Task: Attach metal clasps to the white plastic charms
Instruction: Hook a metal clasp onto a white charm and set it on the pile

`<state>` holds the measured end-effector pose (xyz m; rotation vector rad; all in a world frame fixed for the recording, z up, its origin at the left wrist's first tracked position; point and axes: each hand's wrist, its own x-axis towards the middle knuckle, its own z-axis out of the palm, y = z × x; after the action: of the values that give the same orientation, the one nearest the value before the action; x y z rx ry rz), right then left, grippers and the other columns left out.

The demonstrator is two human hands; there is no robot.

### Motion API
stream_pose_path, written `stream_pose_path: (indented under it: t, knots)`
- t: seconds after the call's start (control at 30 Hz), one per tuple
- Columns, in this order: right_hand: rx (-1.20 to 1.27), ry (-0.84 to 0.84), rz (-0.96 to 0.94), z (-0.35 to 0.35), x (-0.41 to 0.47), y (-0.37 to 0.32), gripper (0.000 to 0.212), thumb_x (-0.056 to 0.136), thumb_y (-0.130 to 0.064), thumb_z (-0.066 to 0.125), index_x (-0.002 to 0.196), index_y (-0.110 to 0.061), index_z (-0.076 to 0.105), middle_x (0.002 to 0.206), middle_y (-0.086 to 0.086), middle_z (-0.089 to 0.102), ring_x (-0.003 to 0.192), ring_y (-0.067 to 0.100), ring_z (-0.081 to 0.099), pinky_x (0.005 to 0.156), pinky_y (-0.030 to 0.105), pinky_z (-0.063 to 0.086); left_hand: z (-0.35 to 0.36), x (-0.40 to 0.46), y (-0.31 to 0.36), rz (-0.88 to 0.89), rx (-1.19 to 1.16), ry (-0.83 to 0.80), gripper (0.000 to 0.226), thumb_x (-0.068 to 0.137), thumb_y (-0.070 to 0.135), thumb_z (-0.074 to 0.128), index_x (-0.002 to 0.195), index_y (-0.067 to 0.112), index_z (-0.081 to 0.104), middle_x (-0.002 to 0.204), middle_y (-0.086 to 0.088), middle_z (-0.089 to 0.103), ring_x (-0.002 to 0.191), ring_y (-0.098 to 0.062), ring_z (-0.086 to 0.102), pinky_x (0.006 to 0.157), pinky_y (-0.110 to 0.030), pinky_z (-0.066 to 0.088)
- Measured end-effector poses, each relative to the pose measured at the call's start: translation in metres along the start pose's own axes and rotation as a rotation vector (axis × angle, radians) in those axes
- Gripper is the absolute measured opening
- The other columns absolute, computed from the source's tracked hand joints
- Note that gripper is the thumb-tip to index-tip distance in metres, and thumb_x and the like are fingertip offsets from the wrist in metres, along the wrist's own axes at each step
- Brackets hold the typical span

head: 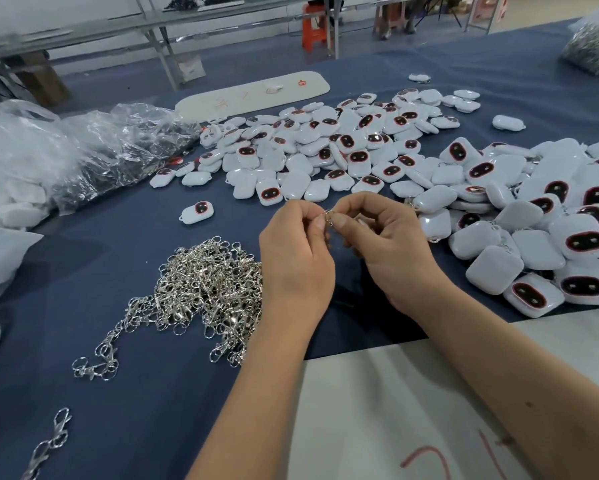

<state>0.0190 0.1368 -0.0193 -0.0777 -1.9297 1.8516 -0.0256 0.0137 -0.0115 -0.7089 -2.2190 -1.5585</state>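
Observation:
My left hand (296,258) and my right hand (391,251) meet above the blue table, fingertips pinched together on a small metal clasp ring (328,216). Whether a charm is in my right palm I cannot tell. A tangled heap of silver metal clasps (204,289) lies just left of my left hand. White plastic charms with dark red-rimmed ovals spread in a wide pile (326,150) beyond my hands. A second pile of charms (540,233) sits to the right. One lone charm (197,212) lies apart at the left.
Clear plastic bags (93,150) of parts lie at the left, another bag of metal parts (596,46) at the far right. A white foam board (253,93) rests behind the charms. A white sheet (377,410) with red marks is under my forearms. Loose clasps (48,441) lie near the front edge.

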Motion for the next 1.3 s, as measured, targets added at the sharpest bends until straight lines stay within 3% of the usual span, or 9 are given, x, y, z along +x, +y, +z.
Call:
stream_pose_path:
  t: [0.1,0.23,0.33,0.47,0.53,0.77,0.83,1.0,1.3]
  knots:
    - [-0.057,-0.013,-0.014,-0.001,0.001,0.002,0.01,0.099,-0.015,0.069,0.091,-0.019,0.071,0.069,-0.015,0.059,0.063,0.013,0.04,0.057,0.018,0.036,-0.005,0.002,-0.001,0.048,0.056,-0.04,0.011,0.096,0.003,0.054,0.091,0.007,0.063,0.081,0.0,0.065,0.078,-0.025,0.065,0.073,-0.05,0.054]
    - [0.015,0.09,0.087,-0.002,0.006,0.001,0.014,0.097,-0.035,0.061,0.086,-0.027,0.059,0.07,-0.011,0.054,0.057,0.005,0.04,0.052,0.019,0.036,-0.013,0.007,-0.005,0.12,0.136,-0.11,0.014,0.095,0.0,0.052,0.088,0.009,0.059,0.08,0.0,0.062,0.076,-0.022,0.06,0.072,-0.046,0.049]
    - [0.229,0.095,0.222,-0.003,0.011,0.004,0.014,0.084,-0.023,0.049,0.098,-0.02,0.051,0.075,0.0,0.054,0.059,0.013,0.038,0.046,0.023,0.033,-0.017,0.007,-0.01,0.127,0.15,-0.217,0.016,0.095,-0.001,0.052,0.087,0.011,0.058,0.082,0.001,0.062,0.079,-0.023,0.061,0.074,-0.047,0.05]
    - [0.119,0.118,0.219,-0.006,0.01,0.01,0.022,0.087,-0.012,0.075,0.106,-0.019,0.065,0.095,0.003,0.068,0.077,0.011,0.059,0.068,0.024,0.05,-0.017,0.005,-0.012,0.151,0.146,-0.286,0.016,0.095,0.0,0.051,0.088,0.013,0.058,0.083,0.0,0.062,0.08,-0.025,0.062,0.073,-0.049,0.053]
    - [0.176,0.11,0.202,-0.008,0.012,0.01,0.014,0.092,-0.008,0.076,0.103,-0.015,0.074,0.091,0.004,0.07,0.079,0.012,0.062,0.074,0.025,0.051,-0.017,0.006,-0.011,0.188,0.147,-0.291,0.015,0.094,0.0,0.051,0.088,0.012,0.057,0.083,-0.001,0.061,0.079,-0.026,0.061,0.073,-0.05,0.052]
    - [-0.087,0.235,0.101,-0.005,0.011,0.009,0.02,0.099,-0.025,0.065,0.082,-0.021,0.076,0.056,-0.013,0.051,0.05,0.004,0.04,0.048,0.019,0.035,-0.017,0.005,-0.007,0.208,0.161,-0.3,0.018,0.091,-0.003,0.051,0.086,0.014,0.055,0.082,0.002,0.056,0.079,-0.027,0.054,0.07,-0.049,0.047]
    - [-0.105,0.247,0.131,-0.004,0.012,0.009,0.021,0.096,-0.029,0.07,0.078,-0.018,0.074,0.056,-0.012,0.053,0.048,0.003,0.041,0.047,0.019,0.035,-0.016,0.004,-0.005,0.213,0.162,-0.318,0.018,0.091,-0.003,0.052,0.085,0.014,0.054,0.082,0.004,0.056,0.079,-0.027,0.053,0.071,-0.05,0.047]
    - [-0.114,0.304,0.172,-0.004,0.014,0.008,0.036,0.097,-0.031,0.066,0.074,-0.004,0.057,0.056,-0.004,0.042,0.054,0.016,0.037,0.056,0.035,0.035,-0.01,0.002,0.002,0.252,0.159,-0.369,0.016,0.088,-0.003,0.049,0.085,0.011,0.055,0.084,0.001,0.057,0.079,-0.028,0.054,0.07,-0.052,0.048]
    - [-0.152,0.376,0.185,-0.001,0.015,0.006,0.032,0.096,-0.026,0.067,0.068,-0.013,0.058,0.052,-0.009,0.047,0.051,0.015,0.039,0.057,0.034,0.038,-0.009,0.002,0.002,0.263,0.16,-0.357,0.017,0.089,-0.009,0.052,0.085,0.008,0.057,0.084,-0.002,0.057,0.078,-0.026,0.053,0.071,-0.049,0.047]
